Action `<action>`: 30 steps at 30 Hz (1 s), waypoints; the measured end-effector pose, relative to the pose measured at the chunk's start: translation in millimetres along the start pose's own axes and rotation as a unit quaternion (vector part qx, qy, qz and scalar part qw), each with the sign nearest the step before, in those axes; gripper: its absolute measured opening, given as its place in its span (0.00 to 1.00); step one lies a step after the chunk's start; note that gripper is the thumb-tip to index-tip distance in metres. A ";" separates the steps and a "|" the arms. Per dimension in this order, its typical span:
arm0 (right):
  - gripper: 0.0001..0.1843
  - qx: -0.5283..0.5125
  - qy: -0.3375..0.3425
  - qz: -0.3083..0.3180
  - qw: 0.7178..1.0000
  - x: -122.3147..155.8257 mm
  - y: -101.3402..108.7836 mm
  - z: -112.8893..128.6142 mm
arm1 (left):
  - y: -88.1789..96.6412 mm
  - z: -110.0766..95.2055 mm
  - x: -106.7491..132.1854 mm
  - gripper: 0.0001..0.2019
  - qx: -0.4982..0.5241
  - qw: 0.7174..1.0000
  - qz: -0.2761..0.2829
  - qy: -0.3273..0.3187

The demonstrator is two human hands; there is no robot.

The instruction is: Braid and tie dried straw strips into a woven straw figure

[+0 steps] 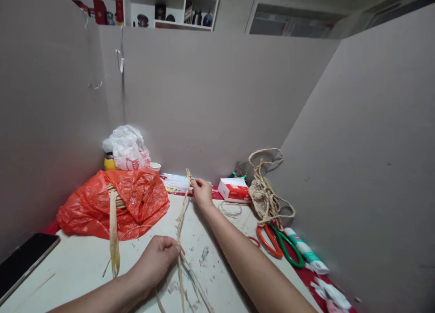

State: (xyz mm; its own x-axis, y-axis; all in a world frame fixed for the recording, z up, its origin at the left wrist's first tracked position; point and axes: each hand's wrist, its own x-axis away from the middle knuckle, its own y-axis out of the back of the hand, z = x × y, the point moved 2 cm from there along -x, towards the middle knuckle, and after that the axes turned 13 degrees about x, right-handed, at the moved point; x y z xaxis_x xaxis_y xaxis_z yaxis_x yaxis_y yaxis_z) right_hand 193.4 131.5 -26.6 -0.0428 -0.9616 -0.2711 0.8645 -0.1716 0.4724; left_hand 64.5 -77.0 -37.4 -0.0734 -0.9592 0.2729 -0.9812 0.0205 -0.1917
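A thin cord twisted from pale plant strips (182,213) runs between my two hands above the white board. My left hand (159,261) pinches it at the lower end, where loose strips fan out below the fingers. Farther from me, my right hand (202,191) grips the cord close to its knotted far end. To the left, an orange plastic bag (84,213) lies partly open around a bundle of dry strips (117,197). One wide strip (114,240) hangs out of it onto the board.
On the right lie a heap of braided cord (265,195), scissors with orange and green handles (288,247), a white-green tube (307,251) and a red-white box (234,190). A phone (27,263) rests at left. Grey partitions (204,100) enclose the table.
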 end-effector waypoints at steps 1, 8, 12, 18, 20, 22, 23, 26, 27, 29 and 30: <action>0.19 -0.004 0.001 -0.007 1.000 -1.7 6.4 -0.9 | 1.1 -1.0 -0.4 0.15 0.006 1.000 -0.007 0.002; 0.16 -0.012 0.008 0.111 0.994 18.8 66.1 -4.5 | 5.0 -10.3 -1.7 0.14 0.055 0.998 -0.032 0.004; 0.18 -0.025 0.016 0.160 0.987 51.6 81.2 6.0 | 6.6 -15.0 -2.7 0.15 0.091 0.995 -0.035 -0.018; 0.19 -0.002 0.021 0.118 0.993 100.7 87.8 30.5 | 6.5 -25.5 1.0 0.14 0.038 0.984 -0.024 -0.170; 0.18 -0.003 0.043 0.125 0.991 115.8 86.5 36.4 | 4.9 -26.9 3.9 0.15 0.033 0.982 -0.021 -0.184; 0.17 0.004 0.085 0.150 0.985 130.7 83.5 40.4 | 3.8 -27.9 6.5 0.15 0.051 0.983 -0.030 -0.176; 0.16 0.011 0.107 0.165 0.980 137.9 81.7 41.9 | 3.4 -28.3 7.4 0.16 0.065 0.983 -0.036 -0.166; 0.15 0.051 0.169 0.212 0.961 157.3 77.8 47.7 | 2.0 -28.5 8.5 0.17 0.108 0.984 -0.031 -0.137; 0.15 0.078 0.192 0.226 0.952 162.4 77.1 50.7 | 1.4 -28.0 8.2 0.17 0.116 0.984 -0.021 -0.133; 0.15 0.151 0.243 0.251 0.925 170.1 76.5 58.3 | 0.8 -25.8 6.8 0.15 0.117 0.984 -0.001 -0.133; 0.15 0.191 0.267 0.259 0.908 172.7 76.2 62.4 | 0.6 -24.2 5.9 0.15 0.114 0.984 0.009 -0.137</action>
State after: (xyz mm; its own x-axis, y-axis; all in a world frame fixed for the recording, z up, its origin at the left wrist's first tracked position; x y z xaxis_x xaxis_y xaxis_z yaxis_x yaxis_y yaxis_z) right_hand 220.7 -60.9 14.9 0.6577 -0.7109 -0.2491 0.4582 0.1149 0.8814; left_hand 59.1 -75.7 -13.1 -0.0081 -0.9999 0.0095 -0.9127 0.0035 -0.4085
